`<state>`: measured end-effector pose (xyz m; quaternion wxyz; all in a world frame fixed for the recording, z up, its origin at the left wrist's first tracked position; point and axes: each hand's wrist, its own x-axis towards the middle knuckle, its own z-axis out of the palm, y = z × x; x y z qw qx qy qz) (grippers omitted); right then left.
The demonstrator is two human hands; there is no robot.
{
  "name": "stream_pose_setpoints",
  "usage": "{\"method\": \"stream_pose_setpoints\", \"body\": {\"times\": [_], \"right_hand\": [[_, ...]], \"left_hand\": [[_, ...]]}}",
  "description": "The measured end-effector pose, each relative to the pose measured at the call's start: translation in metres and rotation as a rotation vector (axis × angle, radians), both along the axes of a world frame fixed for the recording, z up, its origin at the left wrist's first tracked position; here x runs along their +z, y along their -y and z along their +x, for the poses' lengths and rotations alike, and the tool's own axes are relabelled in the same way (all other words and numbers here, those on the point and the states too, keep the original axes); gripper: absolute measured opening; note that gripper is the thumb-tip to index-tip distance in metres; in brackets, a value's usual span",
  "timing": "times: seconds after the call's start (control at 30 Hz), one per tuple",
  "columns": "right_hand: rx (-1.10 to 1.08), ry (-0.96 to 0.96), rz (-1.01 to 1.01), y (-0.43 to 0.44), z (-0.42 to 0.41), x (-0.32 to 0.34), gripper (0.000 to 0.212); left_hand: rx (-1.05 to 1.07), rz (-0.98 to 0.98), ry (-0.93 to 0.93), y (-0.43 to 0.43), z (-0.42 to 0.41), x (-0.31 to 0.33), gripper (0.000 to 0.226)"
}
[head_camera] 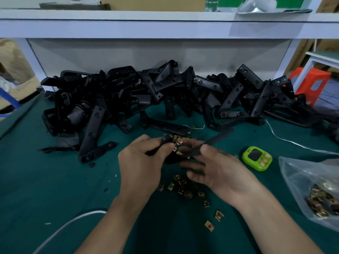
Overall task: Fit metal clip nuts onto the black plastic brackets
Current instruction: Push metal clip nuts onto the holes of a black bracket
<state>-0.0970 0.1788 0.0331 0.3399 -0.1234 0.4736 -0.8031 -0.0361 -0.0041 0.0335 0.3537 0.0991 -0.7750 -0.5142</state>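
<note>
Both hands hold one black plastic bracket (216, 139) above the green mat, its long arm pointing up to the right. My left hand (141, 164) grips the bracket's left end. My right hand (216, 169) holds the bracket's middle, thumb on top and fingers spread below. A brass clip nut (178, 142) sits at the bracket between the two hands; which fingers touch it I cannot tell. Several loose clip nuts (185, 187) lie on the mat under my hands.
A long pile of black brackets (156, 96) fills the back of the mat. A green timer (256, 158) stands to the right, next to a clear bag of clip nuts (319, 197). A white cable (60, 230) runs at front left. A shelf (165, 26) overhangs the bench.
</note>
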Motion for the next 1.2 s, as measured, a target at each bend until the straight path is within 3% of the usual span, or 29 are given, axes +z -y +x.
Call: {"method": "stream_pose_setpoints", "body": {"times": [0.07,0.13,0.23,0.3,0.4,0.5,0.6,0.7,0.77,0.83,0.93,1.0,1.1,1.13,1.2], "right_hand": [[-0.051,0.004,-0.088,-0.001,-0.001,-0.001,0.053],[-0.118,-0.051,-0.142,-0.003,-0.003,-0.004,0.061],[-0.206,-0.175,-0.126,-0.005,-0.01,-0.013,0.037],[-0.172,-0.355,-0.051,-0.005,-0.01,-0.015,0.035],[-0.093,-0.504,0.092,-0.009,-0.011,-0.015,0.056],[-0.392,-0.479,0.416,-0.014,-0.016,-0.013,0.068],[-0.642,-0.473,0.632,-0.018,-0.02,-0.008,0.071],[-0.698,-0.849,0.841,-0.013,-0.008,-0.003,0.07],[-0.609,-1.127,1.023,0.0,0.004,-0.003,0.072],[-0.495,-1.287,1.244,0.015,0.01,-0.004,0.081],[-0.461,-1.169,1.342,0.022,0.008,-0.005,0.082],[-0.527,-1.085,1.378,0.015,0.005,-0.008,0.071],[-0.623,-1.054,1.492,0.007,0.0,-0.009,0.035],[-0.623,-1.026,1.482,0.006,-0.002,-0.01,0.023],[-0.586,-0.975,1.437,0.005,-0.007,-0.014,0.014]], "left_hand": [[-0.113,-0.076,-0.037,-0.004,0.003,0.001,0.041],[-0.198,-0.009,-0.047,-0.007,0.005,0.0,0.045],[-0.412,0.614,0.04,-0.009,0.001,0.0,0.046],[-0.496,0.799,0.176,-0.009,0.0,0.0,0.026],[-0.445,0.809,0.25,-0.005,-0.004,-0.007,0.02],[-0.294,0.876,0.153,0.004,-0.007,-0.01,0.025],[-0.148,0.789,0.105,0.011,-0.008,-0.01,0.033],[-0.115,0.671,0.128,0.007,-0.008,-0.007,0.037],[-0.207,0.655,0.143,-0.002,-0.006,-0.004,0.035],[-0.36,0.674,0.15,-0.01,-0.003,-0.001,0.033],[-0.518,0.704,0.173,-0.006,0.002,0.007,0.022],[-0.405,0.656,0.159,0.008,0.002,0.008,0.019],[-0.021,0.177,0.282,0.039,-0.001,0.002,0.026],[0.04,0.015,0.352,0.046,0.0,0.0,0.025],[0.02,-0.108,0.471,0.053,0.001,-0.006,0.022]]}}
